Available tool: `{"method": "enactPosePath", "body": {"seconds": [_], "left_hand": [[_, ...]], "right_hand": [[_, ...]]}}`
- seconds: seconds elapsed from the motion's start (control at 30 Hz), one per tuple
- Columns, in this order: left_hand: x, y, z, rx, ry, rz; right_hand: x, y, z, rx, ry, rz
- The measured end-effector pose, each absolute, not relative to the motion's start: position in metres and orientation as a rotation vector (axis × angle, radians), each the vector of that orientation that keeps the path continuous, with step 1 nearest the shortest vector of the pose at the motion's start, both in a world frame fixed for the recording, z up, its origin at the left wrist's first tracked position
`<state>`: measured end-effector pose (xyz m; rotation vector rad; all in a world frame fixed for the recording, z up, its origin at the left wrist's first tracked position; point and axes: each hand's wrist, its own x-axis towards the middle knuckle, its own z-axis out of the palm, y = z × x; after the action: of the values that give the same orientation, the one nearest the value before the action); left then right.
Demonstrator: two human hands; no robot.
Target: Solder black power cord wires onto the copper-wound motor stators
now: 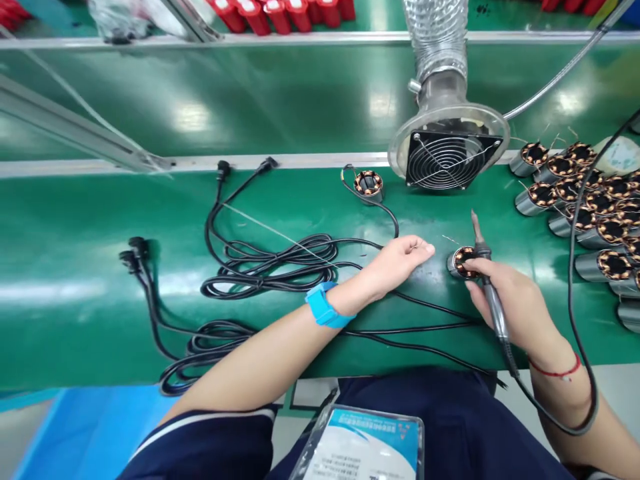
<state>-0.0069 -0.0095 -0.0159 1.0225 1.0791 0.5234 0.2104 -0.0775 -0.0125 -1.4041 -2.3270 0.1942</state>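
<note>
Reaching past bench edge (370,367), gripping soldering iron (495,309), touching stator (455,264) with right hand (523,307); can't tell grip of left hand (396,263).

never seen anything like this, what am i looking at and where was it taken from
This single picture comes from a camera worn on a person's head, looking down at their two bare hands; no robot arm shows. The right hand grips a corded, pen-shaped tool, probably a soldering iron, with fingers also at a small metal ring lined with copper windings. The left hand is pinched nearby; whether it holds anything is unclear. On the green worktop lie black cables, and many similar rings stand at the right. A fan hangs at the back.
</note>
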Motion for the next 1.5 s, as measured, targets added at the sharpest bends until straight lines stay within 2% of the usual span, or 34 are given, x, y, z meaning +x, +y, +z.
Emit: {"method": "enactPosePath", "body": {"seconds": [0.17, 0.47, 0.73, 0.9, 1.1, 1.3, 1.5], "left_hand": [[0.003, -0.004, -0.02, 0.934, 1.08, 0.534], [-0.003, 0.003, -0.019, 0.962, 0.999, 0.478], [-0.008, 0.001, -0.02, 0.954, 0.861, 0.388], [-0.006, -0.002, -0.016, 0.995, 0.817, 0.436], [-0.022, 0.002, -0.001, 1.27, 0.798, 0.232], [-0.018, -0.001, 0.003, 1.241, 0.917, 0.293], [-0.004, -0.007, -0.001, 1.117, 0.839, 0.394]], "right_hand": [[0.211, -0.067, -0.011, -1.459, -2.234, 0.189], [0.207, -0.065, -0.029, -1.325, -2.206, 0.506], [0.202, -0.066, -0.031, -1.245, -2.197, 0.614], [0.195, -0.066, -0.029, -1.184, -2.244, 0.637], [0.206, -0.065, -0.032, -1.298, -2.161, 0.641], [0.207, -0.066, -0.032, -1.278, -2.148, 0.61], [0.203, -0.065, -0.031, -1.229, -2.186, 0.602]]}}
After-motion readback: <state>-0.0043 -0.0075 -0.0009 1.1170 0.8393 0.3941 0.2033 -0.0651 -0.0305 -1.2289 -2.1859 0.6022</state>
